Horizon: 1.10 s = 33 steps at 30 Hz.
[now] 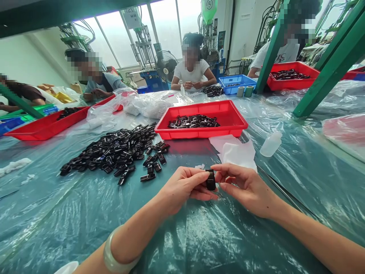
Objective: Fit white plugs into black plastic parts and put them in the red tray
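Observation:
Between the thumb and fingers of my left hand [185, 186] is a small, glossy black plastic part [210, 180], held upright above the table. My right hand [246, 188] is closed at the part's right side, its fingers curled. The right index fingertip meets the part's top edge, and the thumb is close to its lower right edge. A large heap of similar black parts [114, 150] lies to the left, with several loose ones nearer to me. Behind my hands, a red tray [199, 133] holds more of them.
White paper sheets [238, 154] and a translucent squeeze bottle [270, 144] lie beyond my right hand. Plastic film covers the green table [159, 236]. Green posts [327, 61] rise at the right. Several people sit around the table near other red trays [42, 129] and a blue tray [236, 85].

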### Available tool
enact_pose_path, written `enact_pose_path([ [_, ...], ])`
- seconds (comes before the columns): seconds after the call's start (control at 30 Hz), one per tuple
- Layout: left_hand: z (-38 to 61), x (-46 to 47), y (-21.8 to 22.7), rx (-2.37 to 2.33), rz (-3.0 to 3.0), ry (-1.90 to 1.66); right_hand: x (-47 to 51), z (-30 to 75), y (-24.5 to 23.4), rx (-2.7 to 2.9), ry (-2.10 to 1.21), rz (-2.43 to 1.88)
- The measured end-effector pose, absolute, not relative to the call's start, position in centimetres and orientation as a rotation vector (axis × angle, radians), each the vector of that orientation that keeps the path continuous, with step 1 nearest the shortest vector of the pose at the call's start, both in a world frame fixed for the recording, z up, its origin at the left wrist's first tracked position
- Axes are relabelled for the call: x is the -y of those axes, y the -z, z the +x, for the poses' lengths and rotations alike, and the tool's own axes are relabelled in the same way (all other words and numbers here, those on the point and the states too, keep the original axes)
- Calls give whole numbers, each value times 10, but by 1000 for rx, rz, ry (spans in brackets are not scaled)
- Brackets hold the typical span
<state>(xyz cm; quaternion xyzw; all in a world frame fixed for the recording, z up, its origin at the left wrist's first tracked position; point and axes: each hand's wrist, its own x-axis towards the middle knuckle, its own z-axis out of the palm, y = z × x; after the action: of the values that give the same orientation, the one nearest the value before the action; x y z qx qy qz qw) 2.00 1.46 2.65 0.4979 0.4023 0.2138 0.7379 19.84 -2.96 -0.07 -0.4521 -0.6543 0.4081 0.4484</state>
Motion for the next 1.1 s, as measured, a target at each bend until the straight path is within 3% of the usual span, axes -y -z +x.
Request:
enact_pose_path([
  [0.27,20,-13,-28,-957,1151,-479,28,203,-2,1690,-846,-1276],
  [0.6,13,-17,-25,-922,1128,-466,27,254,-18,1873,207,-2287],
  [0.8,11,-18,-26,-868,1107,-472,34,297,-19,1766,77,-2471],
  [1.1,8,-19,-26,-828,1113,-483,26,279,-26,1670,-147,-2518],
])
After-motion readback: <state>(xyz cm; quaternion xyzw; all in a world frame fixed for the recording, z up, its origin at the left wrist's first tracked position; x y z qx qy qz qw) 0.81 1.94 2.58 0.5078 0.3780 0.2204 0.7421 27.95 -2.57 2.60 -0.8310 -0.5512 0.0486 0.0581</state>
